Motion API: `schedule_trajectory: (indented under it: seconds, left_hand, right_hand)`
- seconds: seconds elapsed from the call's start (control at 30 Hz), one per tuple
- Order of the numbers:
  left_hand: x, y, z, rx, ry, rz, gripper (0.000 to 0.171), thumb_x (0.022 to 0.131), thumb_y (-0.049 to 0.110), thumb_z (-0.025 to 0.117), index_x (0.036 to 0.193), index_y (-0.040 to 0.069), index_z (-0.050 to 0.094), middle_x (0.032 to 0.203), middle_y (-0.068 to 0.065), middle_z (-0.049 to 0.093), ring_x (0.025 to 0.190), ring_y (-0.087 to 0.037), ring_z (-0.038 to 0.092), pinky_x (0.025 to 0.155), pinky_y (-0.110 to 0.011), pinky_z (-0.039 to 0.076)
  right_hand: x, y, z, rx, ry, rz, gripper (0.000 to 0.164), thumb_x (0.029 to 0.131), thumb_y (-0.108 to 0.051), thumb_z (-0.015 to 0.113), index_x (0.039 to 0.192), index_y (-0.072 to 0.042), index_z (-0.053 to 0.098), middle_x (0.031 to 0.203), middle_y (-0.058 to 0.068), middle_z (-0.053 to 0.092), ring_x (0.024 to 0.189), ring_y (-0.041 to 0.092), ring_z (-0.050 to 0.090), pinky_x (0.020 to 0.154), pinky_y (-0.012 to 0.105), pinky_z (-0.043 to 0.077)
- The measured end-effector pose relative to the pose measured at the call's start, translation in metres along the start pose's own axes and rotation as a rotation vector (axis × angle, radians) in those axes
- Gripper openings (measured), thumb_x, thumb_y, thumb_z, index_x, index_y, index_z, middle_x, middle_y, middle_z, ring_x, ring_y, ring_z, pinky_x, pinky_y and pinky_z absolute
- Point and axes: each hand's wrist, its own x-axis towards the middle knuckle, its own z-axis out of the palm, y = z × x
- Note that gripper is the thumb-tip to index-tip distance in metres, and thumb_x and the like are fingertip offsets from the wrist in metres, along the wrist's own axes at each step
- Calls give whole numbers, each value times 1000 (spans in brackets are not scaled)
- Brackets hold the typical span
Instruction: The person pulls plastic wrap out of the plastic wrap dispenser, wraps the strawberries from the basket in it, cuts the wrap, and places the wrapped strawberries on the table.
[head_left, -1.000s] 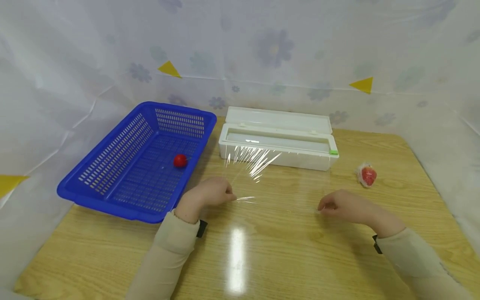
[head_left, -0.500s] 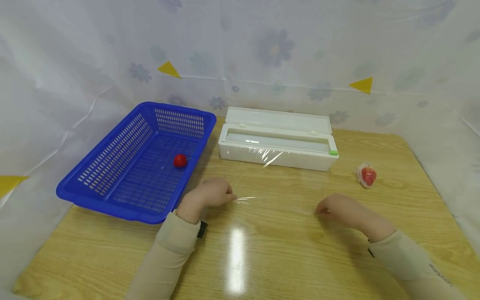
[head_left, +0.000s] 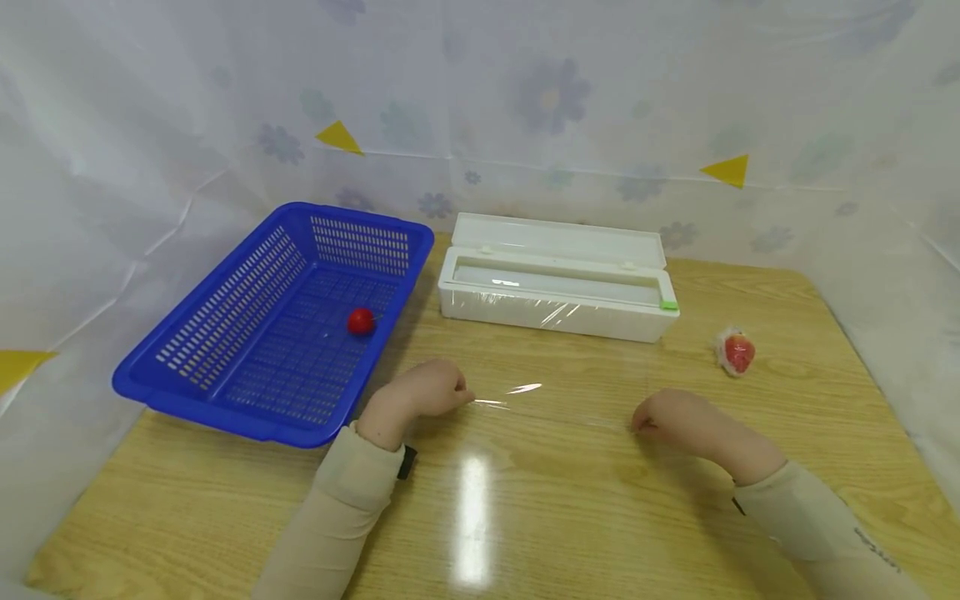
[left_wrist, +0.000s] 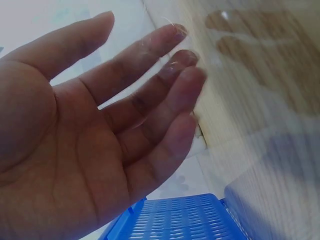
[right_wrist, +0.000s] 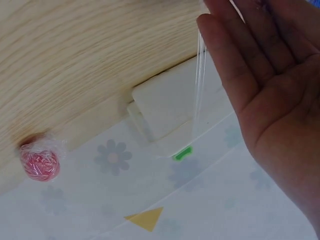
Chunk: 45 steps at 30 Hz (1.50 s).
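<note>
In the head view, my left hand (head_left: 423, 390) is low over the table beside the blue basket, its fingertips at the near left part of clear plastic wrap (head_left: 525, 388). In the left wrist view its fingers (left_wrist: 150, 90) are loosely extended, the thumb apart, with film glinting on the index fingertip. My right hand (head_left: 686, 423) points down at the film's other side. A film edge (right_wrist: 198, 85) runs from its fingertips toward the white wrap dispenser (head_left: 555, 312) in the right wrist view. Its thumb and most fingertips are hidden or cut off there. The dispenser's lid (head_left: 558, 239) is raised.
A blue plastic basket (head_left: 300, 429) stands at the left with a small red fruit (head_left: 361, 322) inside. On the right lies a red fruit bundled in wrap (head_left: 738, 353). The wooden table (head_left: 570, 517) ends against a flowered curtain (head_left: 551, 92).
The bright glints on the wrap before the dispenser have faded, and the film lies flatter. My right hand has shifted slightly left and nearer; the left has barely moved.
</note>
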Motion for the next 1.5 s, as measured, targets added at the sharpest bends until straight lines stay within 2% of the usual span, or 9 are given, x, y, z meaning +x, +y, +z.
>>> schedule_trajectory:
  seconds: [0.37, 0.57, 0.7, 0.83, 1.0, 1.17, 1.3, 1.4, 1.5]
  left_hand:
    - [-4, 2, 2, 14, 17, -65, 36, 90, 23, 58, 58, 11, 48, 60, 1, 46, 57, -14, 42, 55, -27, 39]
    - [-6, 4, 3, 90, 59, -81, 38, 90, 23, 57, 55, 12, 45, 68, -5, 57, 61, -17, 49, 62, -35, 47]
    - [-15, 15, -4, 137, 97, -93, 36, 91, 28, 56, 59, 11, 51, 69, -4, 57, 63, -17, 52, 60, -35, 47]
    - [-43, 42, -31, 240, 166, -68, 30, 92, 33, 56, 79, 7, 63, 79, -4, 66, 73, -22, 62, 64, -38, 50]
    - [-72, 59, -91, 310, 235, -73, 28, 94, 34, 52, 86, 10, 62, 81, -3, 64, 74, -20, 61, 67, -40, 51]
    - [-64, 26, -141, 278, 218, -157, 31, 96, 28, 48, 71, 11, 52, 66, 1, 47, 59, -14, 45, 60, -32, 41]
    - [-45, -14, -155, 256, 158, -191, 36, 95, 21, 49, 61, 12, 40, 59, 3, 31, 55, -13, 31, 55, -29, 30]
    - [-26, -46, -154, 252, 100, -197, 27, 92, 20, 54, 72, 2, 56, 67, -7, 52, 63, -20, 49, 62, -36, 43]
    - [-4, -85, -146, 241, 43, -211, 31, 90, 25, 58, 99, -5, 63, 99, -20, 64, 90, -32, 60, 81, -46, 48]
  right_hand:
    - [2, -2, -2, -16, -7, -11, 6, 80, -7, 69, 82, -10, 73, 82, 1, 71, 77, 19, 66, 70, 35, 54]
    - [2, -4, -4, -13, -13, 5, 5, 80, -8, 69, 83, -9, 73, 84, 3, 71, 79, 22, 66, 71, 37, 54]
    - [1, -4, -2, -8, -5, 4, 5, 79, -8, 70, 83, -10, 73, 85, 4, 71, 80, 23, 66, 72, 38, 54]
    - [1, -4, 1, -18, 20, -19, 6, 79, -8, 71, 82, -12, 73, 84, 1, 71, 78, 21, 66, 71, 36, 54]
    - [-1, -2, 3, -46, 35, -43, 5, 78, -9, 71, 82, -13, 73, 81, 0, 70, 75, 19, 66, 68, 34, 54]
    - [-3, -1, 4, -44, 34, -27, 7, 77, -8, 71, 82, -13, 73, 83, 1, 71, 77, 20, 66, 69, 36, 54]
    - [-3, -4, 4, -52, 45, -27, 7, 78, -8, 71, 81, -14, 73, 83, 0, 71, 77, 20, 66, 68, 35, 54]
    - [-2, -5, 4, -61, 58, -32, 6, 78, -8, 71, 80, -14, 73, 82, -1, 70, 76, 19, 66, 68, 35, 54]
    - [-3, -4, 3, -56, 58, -32, 7, 78, -8, 71, 80, -14, 73, 82, 0, 70, 76, 20, 66, 68, 35, 54]
